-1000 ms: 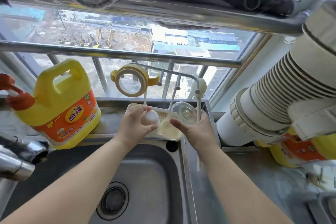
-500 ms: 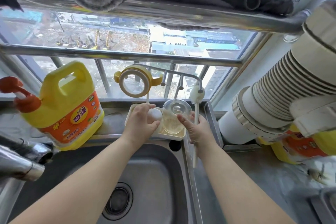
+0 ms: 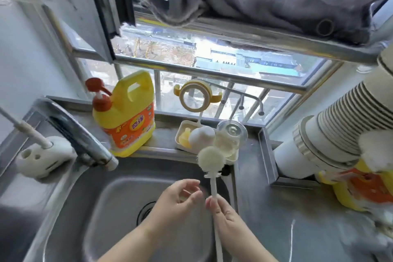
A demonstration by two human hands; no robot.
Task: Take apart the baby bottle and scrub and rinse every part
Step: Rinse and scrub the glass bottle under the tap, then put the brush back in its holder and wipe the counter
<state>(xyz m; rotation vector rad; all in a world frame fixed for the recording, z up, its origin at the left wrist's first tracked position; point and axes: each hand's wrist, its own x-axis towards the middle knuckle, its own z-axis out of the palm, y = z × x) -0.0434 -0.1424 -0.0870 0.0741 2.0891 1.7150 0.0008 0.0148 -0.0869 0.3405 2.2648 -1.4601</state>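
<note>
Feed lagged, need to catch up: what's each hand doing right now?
Left hand: open, fingers loosely curled, holding nothing, over the sink.
Right hand: pinching the bottle brush by its handle.

Open room lies over the sink [image 3: 89, 208] basin. The faucet [image 3: 85, 136] arches in from the left, the detergent jug [image 3: 127, 117] and drying tray [image 3: 180, 136] line the back ledge, and the corrugated pipe [image 3: 331, 134] crowds the right.

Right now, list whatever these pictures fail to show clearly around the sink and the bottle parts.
- Brush handle: its lower end runs off the head view's bottom edge.
- Left hand: motion blur hides whether the fingers hold anything.
- Clear cup on the drying tray: the brush head covers its lower part.
- Detergent jug at right: blurred, half behind the white pipe.
</note>
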